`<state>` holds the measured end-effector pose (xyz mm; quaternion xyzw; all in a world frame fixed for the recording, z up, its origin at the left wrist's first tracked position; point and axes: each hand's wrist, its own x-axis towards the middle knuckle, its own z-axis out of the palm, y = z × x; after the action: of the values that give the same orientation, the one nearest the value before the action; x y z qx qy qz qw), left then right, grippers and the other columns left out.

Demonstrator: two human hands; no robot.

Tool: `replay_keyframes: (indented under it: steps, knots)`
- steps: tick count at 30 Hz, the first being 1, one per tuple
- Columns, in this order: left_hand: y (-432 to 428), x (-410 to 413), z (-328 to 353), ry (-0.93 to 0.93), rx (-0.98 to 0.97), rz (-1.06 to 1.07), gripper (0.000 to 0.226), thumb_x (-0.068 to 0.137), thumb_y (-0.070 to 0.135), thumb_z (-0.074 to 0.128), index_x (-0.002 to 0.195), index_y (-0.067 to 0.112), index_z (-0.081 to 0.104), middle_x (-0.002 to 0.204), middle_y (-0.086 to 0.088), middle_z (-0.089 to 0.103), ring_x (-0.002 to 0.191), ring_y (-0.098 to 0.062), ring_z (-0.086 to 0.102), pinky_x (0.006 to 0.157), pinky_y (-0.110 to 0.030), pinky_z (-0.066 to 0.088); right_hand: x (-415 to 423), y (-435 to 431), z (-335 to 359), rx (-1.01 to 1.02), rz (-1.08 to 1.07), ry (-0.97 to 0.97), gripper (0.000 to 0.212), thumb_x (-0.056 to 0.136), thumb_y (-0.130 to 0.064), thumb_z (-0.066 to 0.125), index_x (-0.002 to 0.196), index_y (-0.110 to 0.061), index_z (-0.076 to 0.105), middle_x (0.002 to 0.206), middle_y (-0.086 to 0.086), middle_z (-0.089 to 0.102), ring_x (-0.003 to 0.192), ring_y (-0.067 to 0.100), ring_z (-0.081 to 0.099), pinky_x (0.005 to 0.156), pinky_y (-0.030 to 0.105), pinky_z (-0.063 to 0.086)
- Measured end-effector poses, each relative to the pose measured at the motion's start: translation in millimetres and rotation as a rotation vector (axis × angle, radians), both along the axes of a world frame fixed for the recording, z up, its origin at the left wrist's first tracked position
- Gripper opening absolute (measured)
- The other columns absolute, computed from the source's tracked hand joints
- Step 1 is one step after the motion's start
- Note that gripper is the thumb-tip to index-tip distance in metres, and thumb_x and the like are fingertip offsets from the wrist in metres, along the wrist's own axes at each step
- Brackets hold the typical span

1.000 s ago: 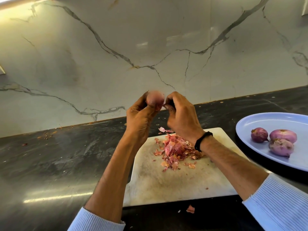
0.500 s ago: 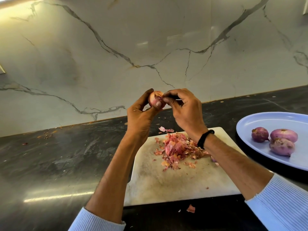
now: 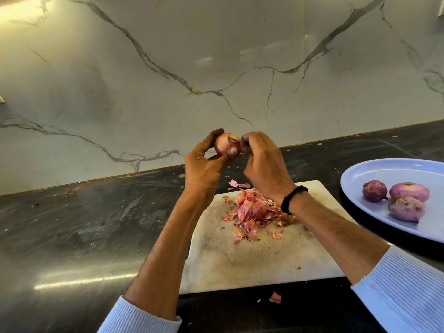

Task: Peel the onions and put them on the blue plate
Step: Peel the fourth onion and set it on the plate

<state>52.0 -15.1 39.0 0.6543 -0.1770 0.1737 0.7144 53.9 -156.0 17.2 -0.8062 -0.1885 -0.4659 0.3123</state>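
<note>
My left hand (image 3: 204,169) grips a small pinkish onion (image 3: 222,144), raised above the far edge of the white cutting board (image 3: 252,258). My right hand (image 3: 262,164) meets it from the right, its fingertips pinching a loose flap of onion skin (image 3: 233,141). A heap of pink peels (image 3: 254,212) lies on the board below the hands. At the right, the blue plate (image 3: 374,173) holds three peeled purple onions (image 3: 406,207).
The board rests on a dark stone counter (image 3: 84,224) that runs back to a white marbled wall (image 3: 168,68). Stray peel bits (image 3: 275,297) lie on the counter in front of the board, and crumbs dot the wall joint at the left.
Both hands have stayed raised; the onion has turned in my left hand, and my right fingers have shifted onto a skin flap on its right side.
</note>
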Motion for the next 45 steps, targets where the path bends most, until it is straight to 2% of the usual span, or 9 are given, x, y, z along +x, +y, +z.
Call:
replay_keyframes:
  steps: [3,6,8,12,15,19,32,38,45]
  knots:
    - [5,4,1,0.038,-0.095,0.07,0.044,0.073,0.008,0.083,0.112,0.022,0.07,0.114,0.002,0.07,0.106,-0.013,0.069,0.093,-0.038,0.058,-3,9,-6,-0.112,0.074,0.031,0.025,0.083,0.011,0.061,0.104,-0.003,0.057,0.099,0.013,0.058,0.091,0.025,0.054,0.076,0.039,0.053]
    - [9,1,10,0.12,-0.272,0.031,0.039,0.071,0.022,0.079,0.109,0.018,0.071,0.105,-0.003,0.074,0.11,-0.026,0.069,0.096,-0.041,0.057,-3,9,-5,-0.065,0.089,0.036,0.029,0.081,0.016,0.059,0.101,-0.004,0.058,0.099,0.01,0.058,0.091,0.021,0.055,0.077,0.036,0.054]
    - [8,-1,16,0.194,-0.393,-0.024,0.03,0.089,0.021,0.068,0.115,0.009,0.069,0.107,-0.008,0.074,0.107,-0.029,0.071,0.096,-0.041,0.057,-3,5,-2,0.012,0.07,0.009,0.031,0.08,0.019,0.059,0.101,-0.003,0.059,0.1,0.01,0.061,0.092,0.016,0.056,0.08,0.025,0.054]
    - [4,-3,15,0.249,-0.367,-0.054,0.034,0.103,0.009,0.05,0.136,0.004,0.058,0.13,-0.017,0.064,0.112,-0.031,0.068,0.096,-0.041,0.057,-3,1,6,0.13,0.069,-0.075,0.03,0.087,0.006,0.067,0.115,-0.002,0.061,0.111,0.01,0.064,0.1,0.009,0.056,0.088,0.004,0.043]
    - [1,-7,15,0.233,-0.359,-0.114,0.038,0.101,0.004,0.052,0.139,0.004,0.055,0.131,-0.018,0.063,0.111,-0.031,0.068,0.088,-0.035,0.06,-1,3,7,0.106,0.125,-0.073,0.045,0.087,-0.015,0.075,0.126,-0.002,0.058,0.12,0.012,0.059,0.107,0.011,0.057,0.092,0.008,0.045]
    - [-1,-13,16,0.208,-0.349,-0.172,0.04,0.1,0.006,0.054,0.14,0.005,0.053,0.13,-0.017,0.063,0.106,-0.029,0.07,0.072,-0.025,0.06,2,4,4,0.047,0.109,-0.12,0.047,0.082,-0.013,0.08,0.121,-0.001,0.058,0.119,0.015,0.058,0.105,0.009,0.054,0.093,0.004,0.042]
    - [1,-14,17,0.18,-0.288,-0.22,0.023,0.1,0.007,0.053,0.117,0.009,0.067,0.104,-0.008,0.075,0.096,-0.023,0.072,0.077,-0.028,0.061,2,-3,5,0.006,0.091,-0.163,0.04,0.082,-0.013,0.08,0.115,-0.003,0.059,0.114,0.01,0.059,0.101,0.015,0.058,0.092,0.009,0.045]
    - [2,-15,17,0.165,-0.265,-0.212,0.032,0.1,0.007,0.054,0.13,0.002,0.062,0.111,-0.013,0.072,0.097,-0.024,0.072,0.081,-0.03,0.062,3,-4,5,-0.008,0.098,-0.162,0.04,0.084,-0.012,0.079,0.117,-0.002,0.059,0.114,0.01,0.058,0.101,0.015,0.059,0.092,0.011,0.047]
    - [3,-12,15,0.134,-0.241,-0.201,0.028,0.099,0.004,0.055,0.126,0.005,0.063,0.104,-0.003,0.075,0.106,-0.03,0.071,0.077,-0.027,0.061,4,-3,4,-0.051,0.074,-0.186,0.04,0.085,-0.011,0.078,0.118,-0.005,0.058,0.115,0.012,0.058,0.102,0.018,0.059,0.092,0.016,0.048]
